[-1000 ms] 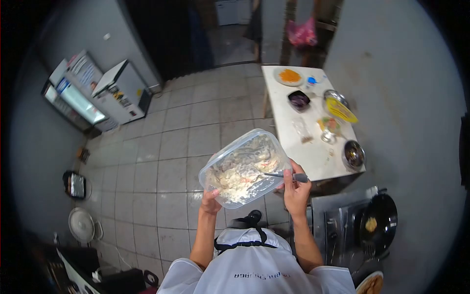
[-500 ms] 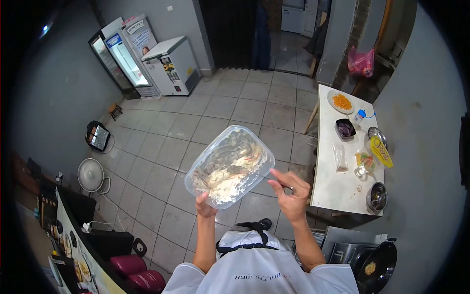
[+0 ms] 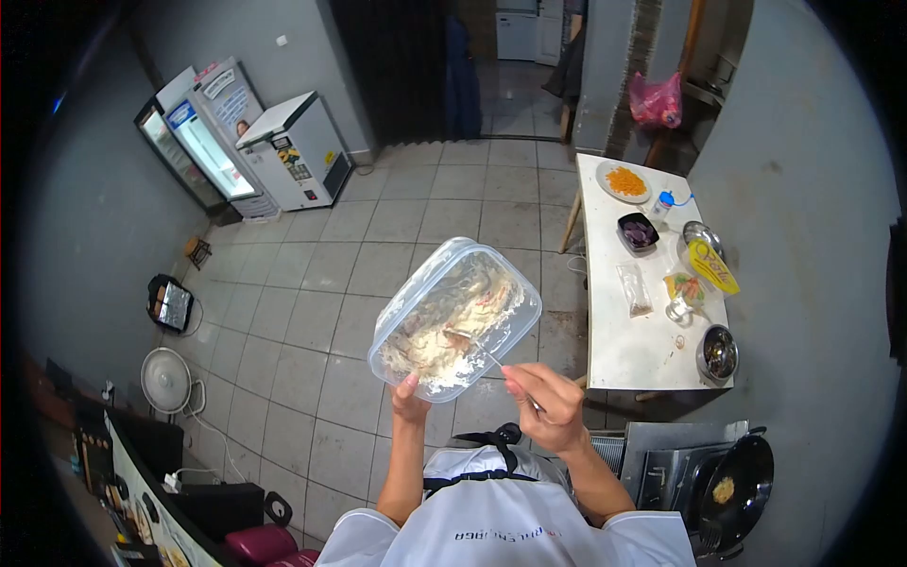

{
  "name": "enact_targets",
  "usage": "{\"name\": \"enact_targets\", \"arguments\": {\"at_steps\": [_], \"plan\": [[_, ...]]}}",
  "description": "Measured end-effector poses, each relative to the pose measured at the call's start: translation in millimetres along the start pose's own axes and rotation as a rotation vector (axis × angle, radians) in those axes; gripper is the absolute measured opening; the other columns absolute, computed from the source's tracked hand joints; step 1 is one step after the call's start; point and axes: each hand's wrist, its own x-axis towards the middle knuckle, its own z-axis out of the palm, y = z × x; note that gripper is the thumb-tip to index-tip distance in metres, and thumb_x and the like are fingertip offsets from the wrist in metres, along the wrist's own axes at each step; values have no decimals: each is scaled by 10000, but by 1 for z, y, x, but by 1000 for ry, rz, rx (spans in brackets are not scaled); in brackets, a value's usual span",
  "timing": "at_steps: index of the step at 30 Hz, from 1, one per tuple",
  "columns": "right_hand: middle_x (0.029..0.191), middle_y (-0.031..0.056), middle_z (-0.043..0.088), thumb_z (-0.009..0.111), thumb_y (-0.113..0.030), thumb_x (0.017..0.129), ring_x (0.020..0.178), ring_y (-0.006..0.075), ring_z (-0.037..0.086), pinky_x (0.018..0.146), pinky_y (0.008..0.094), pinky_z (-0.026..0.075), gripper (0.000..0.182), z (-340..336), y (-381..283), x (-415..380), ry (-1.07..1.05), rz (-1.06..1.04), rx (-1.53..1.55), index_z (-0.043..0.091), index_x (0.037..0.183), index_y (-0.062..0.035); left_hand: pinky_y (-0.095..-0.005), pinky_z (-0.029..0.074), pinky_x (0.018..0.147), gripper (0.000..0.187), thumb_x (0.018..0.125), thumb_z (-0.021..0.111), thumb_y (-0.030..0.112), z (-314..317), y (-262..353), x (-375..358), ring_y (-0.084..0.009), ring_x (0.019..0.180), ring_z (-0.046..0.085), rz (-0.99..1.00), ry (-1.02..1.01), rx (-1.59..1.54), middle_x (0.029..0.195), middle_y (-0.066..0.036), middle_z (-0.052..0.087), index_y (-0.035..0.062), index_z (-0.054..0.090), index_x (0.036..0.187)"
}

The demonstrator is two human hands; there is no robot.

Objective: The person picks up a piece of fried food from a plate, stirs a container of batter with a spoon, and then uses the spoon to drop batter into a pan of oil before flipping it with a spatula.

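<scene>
My left hand (image 3: 410, 401) grips the near left corner of a clear plastic container (image 3: 519, 346), holding it tilted in front of me above the floor. Inside lies a pale, floury mixture (image 3: 430, 347) with orange bits, some of it smeared up the walls. Closed around the handle of a metal fork (image 3: 486, 352), my right hand (image 3: 551, 408) is at the container's near right side. The fork's head is down in the mixture, partly hidden by it.
To the right, a white table (image 3: 612, 352) carries a plate of orange shreds (image 3: 625, 182), a black bowl of purple pieces (image 3: 638, 231), metal bowls and a yellow package (image 3: 711, 267). A black wok (image 3: 746, 487) with a small fritter sits on the stove at lower right.
The container is tipped more steeply, its far side raised. My right hand has moved down and slightly left with the fork. The view has turned to the right.
</scene>
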Motion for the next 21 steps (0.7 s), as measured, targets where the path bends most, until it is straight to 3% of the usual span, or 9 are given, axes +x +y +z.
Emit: {"name": "enact_targets", "arguments": {"at_steps": [4,11,13,19,21], "plan": [[791,156,644,668,78,735,639,263,630,558,295,496,185,-11,-13,7,102,-101,-99,664,917,48,-446,453,980,884,647,634,266,0,-3,3,-348,1184,488,-4,-28,-1,1306,-204,431,-7,242,1392],[783,171,637,641,80,757,648,290,633,564,314,501,168,-14,-24,-4,144,-98,-292,646,924,66,-443,446,990,902,627,669,251,12,-1,3,-337,1187,484,-81,-37,-70,1300,-182,438,2,252,1387],[826,169,627,650,75,742,681,282,636,567,324,507,251,-7,-28,-11,121,-115,-338,614,991,79,-436,448,986,904,617,695,237,21,3,6,-325,1180,490,-100,-35,-111,1293,-164,444,8,269,1380],[833,161,634,645,73,763,664,258,633,556,305,495,233,-21,-17,-7,46,-4,-75,637,996,57,-449,451,987,887,643,635,274,24,-12,0,-349,1192,481,-66,16,-68,1307,-202,438,-7,248,1390],[837,150,635,647,80,759,664,247,631,555,301,490,257,-33,-3,1,44,-58,-10,643,1014,42,-448,457,978,864,652,626,264,26,-12,-7,-349,1181,492,-38,44,-84,1297,-202,448,-13,259,1384]]}}
